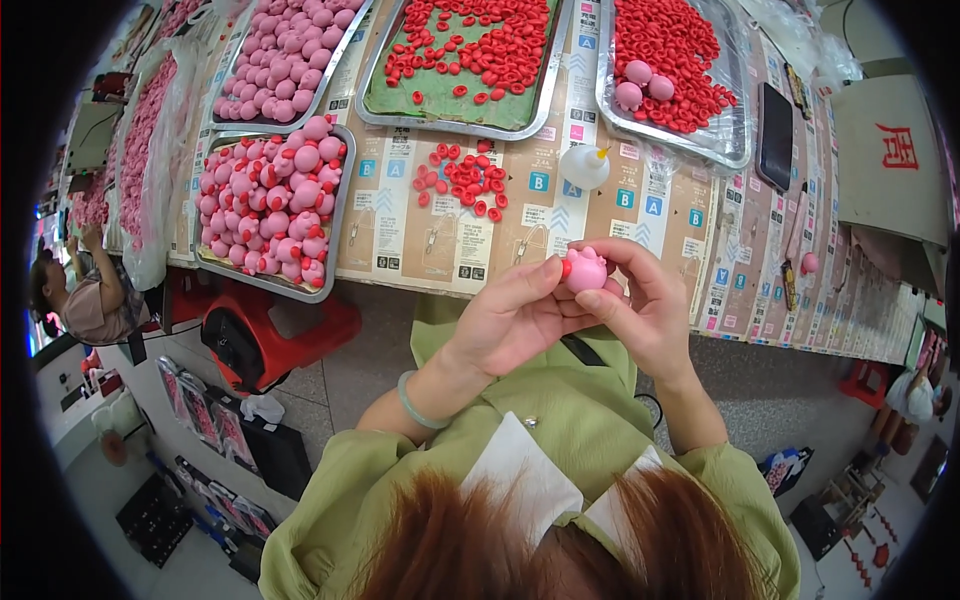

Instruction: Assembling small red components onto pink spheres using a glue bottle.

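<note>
Close to the table's front edge, a pink pig-like ball figure [586, 272] with small bumps on top is held up between both hands. My right hand [645, 305] grips it with thumb and fingers from the right. On its left side sits a small red piece [566, 269], with the thumb of my left hand [515, 315] against it. The left fingers are curled beneath and partly hidden. Just beyond stands a white squeeze bottle [584, 167] with a yellow tip. Loose red ring-like pieces [465, 180] lie on the table left of the bottle.
A tray [345, 200] of pink balls with red parts stands left, another tray [220, 112] of plain pink balls behind it. Two trays of red pieces [500, 45] [670, 60] sit at the back. A phone [775, 137] and box [890, 150] are right; a red stool [275, 330] is left.
</note>
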Available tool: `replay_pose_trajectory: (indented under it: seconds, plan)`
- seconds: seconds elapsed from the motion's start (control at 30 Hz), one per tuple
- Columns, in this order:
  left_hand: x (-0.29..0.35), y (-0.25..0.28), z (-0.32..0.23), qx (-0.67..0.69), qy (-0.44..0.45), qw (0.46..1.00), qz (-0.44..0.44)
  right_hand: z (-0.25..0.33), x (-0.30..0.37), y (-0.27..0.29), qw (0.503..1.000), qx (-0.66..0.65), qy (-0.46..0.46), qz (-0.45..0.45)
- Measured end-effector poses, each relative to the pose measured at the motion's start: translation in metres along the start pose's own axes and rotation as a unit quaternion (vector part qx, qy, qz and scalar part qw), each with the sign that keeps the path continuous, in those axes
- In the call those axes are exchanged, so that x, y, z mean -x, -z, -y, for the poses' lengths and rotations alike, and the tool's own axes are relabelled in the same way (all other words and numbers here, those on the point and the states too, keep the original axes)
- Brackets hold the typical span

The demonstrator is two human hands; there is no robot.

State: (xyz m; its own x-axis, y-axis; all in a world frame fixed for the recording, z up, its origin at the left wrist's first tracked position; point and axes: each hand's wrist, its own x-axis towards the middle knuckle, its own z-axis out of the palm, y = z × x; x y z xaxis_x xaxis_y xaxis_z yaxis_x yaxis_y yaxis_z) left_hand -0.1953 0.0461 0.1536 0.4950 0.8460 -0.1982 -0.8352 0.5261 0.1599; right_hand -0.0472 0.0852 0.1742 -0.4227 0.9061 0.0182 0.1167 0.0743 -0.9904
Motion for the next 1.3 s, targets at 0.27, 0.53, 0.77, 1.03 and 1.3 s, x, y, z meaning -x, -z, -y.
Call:
replay_pose_trajectory:
  seconds: [0.27,0.53,0.77,1.03,1.3]
  plan:
    - [0.000,-0.006,0.005,-0.017,-0.010,1.000,-0.018,0.003,0.002,0.007,1.000,0.012,0.004,0.027]
    - [0.002,-0.016,0.005,-0.632,-0.290,0.705,-0.140,-0.013,0.003,0.002,0.997,0.008,0.075,0.020]
    - [0.001,-0.021,0.001,-0.710,-0.355,0.594,-0.132,-0.013,0.001,-0.009,0.990,-0.123,0.073,-0.001]
    - [0.009,0.008,0.002,-0.621,-0.184,0.736,-0.197,-0.030,0.001,0.012,0.995,0.046,-0.086,-0.009]
    - [-0.004,0.048,-0.037,-0.845,-0.262,0.346,-0.314,-0.048,-0.021,0.034,0.928,0.360,-0.097,0.002]
